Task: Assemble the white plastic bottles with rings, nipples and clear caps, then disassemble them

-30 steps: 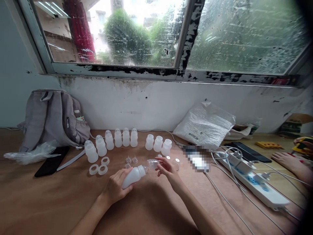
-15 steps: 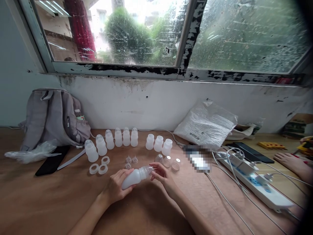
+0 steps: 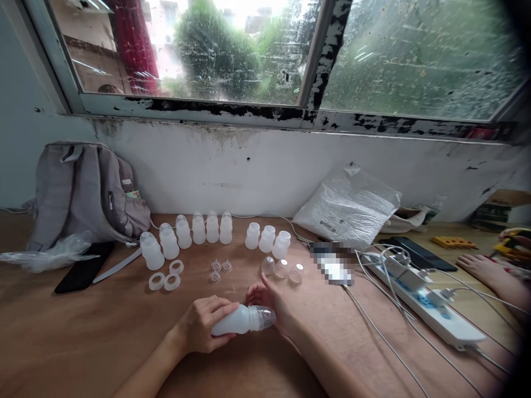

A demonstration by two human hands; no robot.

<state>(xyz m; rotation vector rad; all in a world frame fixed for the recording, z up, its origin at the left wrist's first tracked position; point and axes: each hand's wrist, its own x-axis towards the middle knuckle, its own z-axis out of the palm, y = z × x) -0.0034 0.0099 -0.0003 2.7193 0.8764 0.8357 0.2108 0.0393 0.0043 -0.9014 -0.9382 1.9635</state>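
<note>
A white baby bottle (image 3: 230, 323) lies on its side above the table, its clear cap (image 3: 265, 317) pointing right. Wrapped around the bottle's body is my left hand (image 3: 203, 322). My right hand (image 3: 281, 305) is at the cap end, thumb raised and apart from the fingers, palm side near the cap; some fingers are partly behind the bottle. Beyond my hands lie three white collar rings (image 3: 171, 282), three clear nipples (image 3: 214, 277) and three clear caps (image 3: 281, 269). Farther back stand several capped bottles (image 3: 152, 254) and three bottles without caps (image 3: 266, 240).
A grey backpack (image 3: 78, 193), a plastic bag (image 3: 53, 253) and a black flat object (image 3: 85, 271) are at left. To the right are a silvery pouch (image 3: 348, 207), a blurred-out device, cables and a power strip (image 3: 448, 323). Another person's hand (image 3: 477, 268) rests at far right.
My right hand has shifted from fingertips at the cap's tip to palm beside the cap, thumb up. The bottle has moved slightly right and down and lies more level.
</note>
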